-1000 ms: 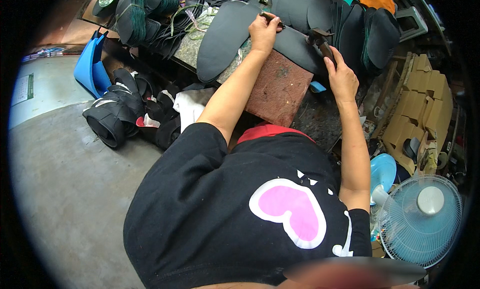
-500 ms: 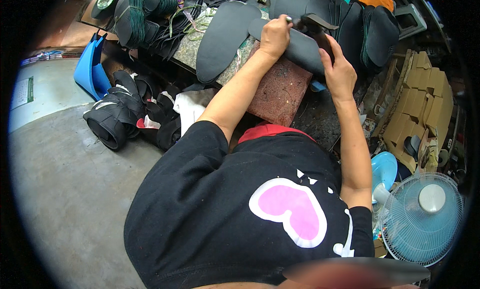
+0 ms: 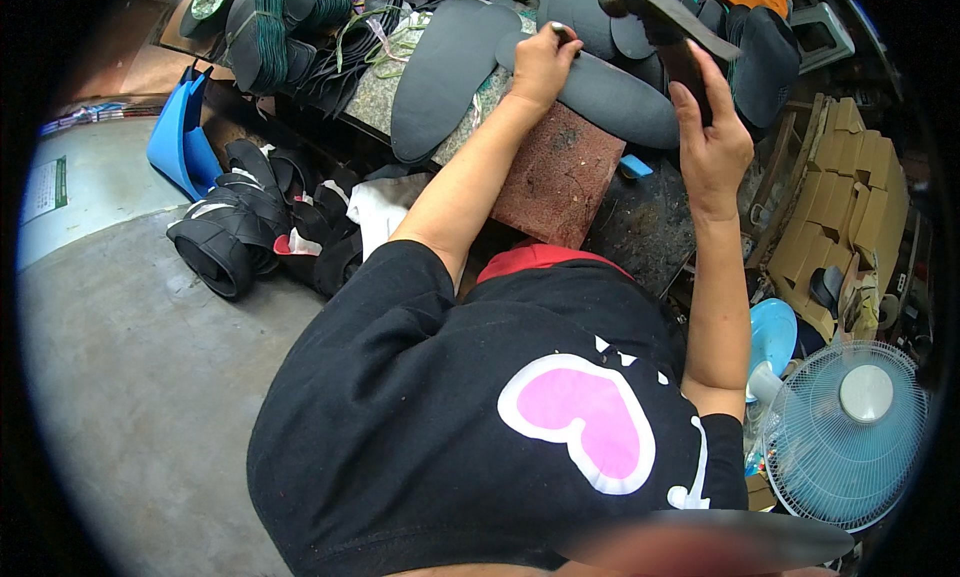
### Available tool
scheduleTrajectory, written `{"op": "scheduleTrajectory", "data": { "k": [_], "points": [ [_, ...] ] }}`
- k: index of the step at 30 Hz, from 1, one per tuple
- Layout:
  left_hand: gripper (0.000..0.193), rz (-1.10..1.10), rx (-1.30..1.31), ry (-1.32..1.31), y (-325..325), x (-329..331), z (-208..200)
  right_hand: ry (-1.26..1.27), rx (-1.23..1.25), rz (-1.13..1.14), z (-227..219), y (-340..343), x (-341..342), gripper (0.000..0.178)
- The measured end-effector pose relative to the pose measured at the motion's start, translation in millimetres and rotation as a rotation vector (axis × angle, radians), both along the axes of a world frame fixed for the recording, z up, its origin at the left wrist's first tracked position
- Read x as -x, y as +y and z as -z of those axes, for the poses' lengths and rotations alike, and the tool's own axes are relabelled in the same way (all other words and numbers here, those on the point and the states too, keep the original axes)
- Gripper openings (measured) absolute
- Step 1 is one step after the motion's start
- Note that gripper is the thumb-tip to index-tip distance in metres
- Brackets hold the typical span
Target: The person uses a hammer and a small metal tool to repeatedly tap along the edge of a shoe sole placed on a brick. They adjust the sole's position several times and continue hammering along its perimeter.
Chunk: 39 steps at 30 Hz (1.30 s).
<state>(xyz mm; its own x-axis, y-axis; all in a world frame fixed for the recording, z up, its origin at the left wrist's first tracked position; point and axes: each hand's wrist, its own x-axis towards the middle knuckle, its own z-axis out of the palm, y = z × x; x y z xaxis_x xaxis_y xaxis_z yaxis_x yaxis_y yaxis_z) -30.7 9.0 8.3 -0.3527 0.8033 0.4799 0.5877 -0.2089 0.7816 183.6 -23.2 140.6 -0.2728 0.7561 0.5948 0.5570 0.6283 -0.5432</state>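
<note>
My left hand (image 3: 543, 67) rests on the narrow end of a dark grey shoe sole (image 3: 622, 102). Its fingers are pinched together, and whatever they grip is too small to make out. That sole lies across a reddish stone block (image 3: 560, 182). Raised at the right, my right hand (image 3: 716, 157) is closed around the dark handle of a hammer (image 3: 690, 72). The hammer's head is above the bench, apart from the sole. Left of my left hand lies another grey sole (image 3: 440, 87), broad end toward me.
Bundled soles tied with green cord (image 3: 258, 42) stand at the far left. A blue plastic holder (image 3: 185, 142) and a heap of black shoe parts (image 3: 235, 217) are left. At right are cardboard pieces (image 3: 835, 207) and a fan (image 3: 848, 432). A small blue piece (image 3: 634, 167) lies by the block.
My right hand has lifted the hammer up and to the right, away from my left hand. My left hand has shifted slightly left, and the sole beneath it shows more fully.
</note>
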Motion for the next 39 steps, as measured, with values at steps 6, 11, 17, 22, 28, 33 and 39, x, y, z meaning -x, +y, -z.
{"op": "scheduleTrajectory", "data": {
  "k": [6,11,17,22,28,33,39],
  "points": [
    [0.015,-0.062,-0.024,0.286,2,-17,0,-0.316,0.362,0.172,30,-1,-1,0.041],
    [0.011,-0.025,0.09,-0.629,2,-8,3,-0.417,0.37,0.305,39,5,-25,0.041],
    [0.013,0.036,0.062,-0.288,3,-10,4,-0.076,0.106,0.103,0,3,-19,0.042],
    [0.017,0.025,-0.033,0.252,-1,-18,-1,0.101,-0.069,-0.075,4,-5,-7,0.039],
    [0.011,-0.015,0.119,-0.617,4,-19,2,-0.371,0.374,0.257,35,-4,-22,0.04],
    [0.011,0.103,0.096,-0.479,4,-14,7,-0.206,0.182,0.205,12,0,-30,0.04],
    [0.015,0.083,0.017,0.175,-1,-21,-1,0.116,-0.082,-0.037,-1,-4,-17,0.034]
  ]
}}
